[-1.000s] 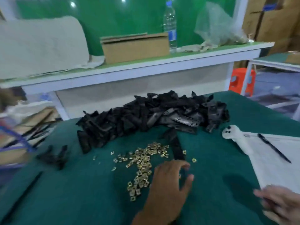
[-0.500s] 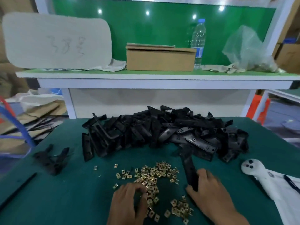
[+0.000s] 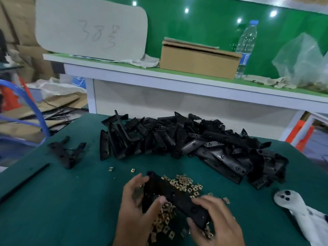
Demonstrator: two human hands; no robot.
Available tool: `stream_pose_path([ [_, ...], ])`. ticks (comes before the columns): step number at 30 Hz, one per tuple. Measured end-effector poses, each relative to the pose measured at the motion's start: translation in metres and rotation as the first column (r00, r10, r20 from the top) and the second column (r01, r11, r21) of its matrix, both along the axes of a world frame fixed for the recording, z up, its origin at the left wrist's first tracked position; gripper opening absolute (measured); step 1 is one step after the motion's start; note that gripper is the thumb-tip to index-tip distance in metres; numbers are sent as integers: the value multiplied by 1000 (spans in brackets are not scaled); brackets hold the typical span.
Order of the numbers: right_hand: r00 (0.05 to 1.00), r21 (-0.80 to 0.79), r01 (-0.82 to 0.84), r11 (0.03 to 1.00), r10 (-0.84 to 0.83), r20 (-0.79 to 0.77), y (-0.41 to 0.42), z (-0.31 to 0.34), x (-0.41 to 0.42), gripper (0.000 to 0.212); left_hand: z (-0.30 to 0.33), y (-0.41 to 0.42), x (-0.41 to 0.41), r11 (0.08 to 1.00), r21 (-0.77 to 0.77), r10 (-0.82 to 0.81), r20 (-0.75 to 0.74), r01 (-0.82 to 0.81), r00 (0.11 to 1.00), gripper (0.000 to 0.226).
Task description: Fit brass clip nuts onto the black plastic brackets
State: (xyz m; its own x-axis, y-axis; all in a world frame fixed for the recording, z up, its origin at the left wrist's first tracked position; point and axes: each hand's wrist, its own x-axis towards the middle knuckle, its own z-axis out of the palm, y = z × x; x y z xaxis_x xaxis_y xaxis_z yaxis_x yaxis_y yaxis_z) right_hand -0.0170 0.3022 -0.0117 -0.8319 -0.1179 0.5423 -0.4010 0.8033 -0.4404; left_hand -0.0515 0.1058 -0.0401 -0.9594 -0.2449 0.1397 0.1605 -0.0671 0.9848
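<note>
Head view shows one black plastic bracket held in both hands just above the green table, near its front edge. The right hand grips the bracket's near end, thumb under and fingers curled over it. The left hand holds the far end, fingers curved round its side and thumb pressed near the middle. Whether a nut is pinched in those fingers cannot be told.

Under and beside the bracket lies a loose scatter of brass clip nuts, running from the middle of the table toward the front edge, with two stray nuts apart to the left. Behind them, toward the back edge, a large pile of brackets spreads across the table. A few separate black pieces lie near the left edge. A white cloth-wrapped object rests near the right front corner.

On the shelf behind stand a cardboard box, a water bottle, a clear plastic bag and a white board with handwriting.
</note>
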Motion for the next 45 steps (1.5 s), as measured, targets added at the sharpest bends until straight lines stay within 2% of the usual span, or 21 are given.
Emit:
stream_pose_path([
  [3,992,29,-105,994,103,67,-20,-4,3,42,2,-13,-9,972,136,188,36,-191,982,46],
  [5,986,-33,-43,998,48,160,-25,-6,-4,61,3,-23,-14,912,345,195,114,-223,974,43],
  [6,984,-35,-31,999,36,174,-22,-11,-8,63,3,-27,-16,871,444,164,142,-211,976,43],
  [7,979,53,-78,995,67,195,-17,-17,-11,66,5,-31,-17,839,513,120,149,-181,981,42],
  [8,954,178,-145,973,89,287,-10,-21,-13,72,6,-34,-17,814,564,69,138,-136,988,41],
  [10,906,323,-229,918,80,415,2,-30,-12,81,8,-32,-16,751,660,-38,82,-26,996,36],
  [12,899,379,-258,889,77,431,2,-30,-15,76,8,-24,-14,708,703,-131,36,68,991,28],
  [15,921,280,-248,927,136,365,-5,-26,-14,43,5,-13,-10,701,694,-250,22,165,968,31],
  [17,934,267,-237,934,143,327,-6,-24,-14,27,4,-11,-5,742,628,-303,4,233,953,43],
  [19,934,305,-225,925,116,337,-6,-23,-14,27,6,-10,2,851,413,-351,-14,325,936,56],
  [21,930,344,-211,915,79,358,-5,-23,-14,27,11,-8,11,921,152,-360,-11,358,933,49],
  [24,929,287,-234,929,126,349,-2,-24,-13,29,12,-3,18,949,-31,-315,-53,314,947,40],
  [28,953,249,-200,948,129,274,-1,-25,-11,14,15,-2,22,952,-100,-299,-93,290,950,44],
  [31,966,216,-139,966,85,243,4,-28,-15,32,13,-1,22,945,-151,-306,-108,289,946,50],
  [33,966,105,-91,990,63,251,8,-27,-18,38,10,1,21,937,-172,-324,-110,303,940,53],
  [35,973,-95,-37,995,58,226,10,-22,-20,24,6,3,21,928,-212,-333,-103,307,937,56],
  [37,951,-345,20,939,89,296,13,-18,-21,24,3,4,21,913,-280,-332,-88,297,939,56],
  [40,854,-644,137,753,239,461,14,-16,-22,29,0,4,21,878,-373,-353,-83,300,932,50],
  [43,817,-810,174,560,377,436,13,-15,-24,32,0,6,21,850,-425,-379,-86,310,921,44],
  [45,810,-848,166,503,422,408,12,-13,-24,29,1,5,21,834,-443,-400,-76,328,914,43],
])
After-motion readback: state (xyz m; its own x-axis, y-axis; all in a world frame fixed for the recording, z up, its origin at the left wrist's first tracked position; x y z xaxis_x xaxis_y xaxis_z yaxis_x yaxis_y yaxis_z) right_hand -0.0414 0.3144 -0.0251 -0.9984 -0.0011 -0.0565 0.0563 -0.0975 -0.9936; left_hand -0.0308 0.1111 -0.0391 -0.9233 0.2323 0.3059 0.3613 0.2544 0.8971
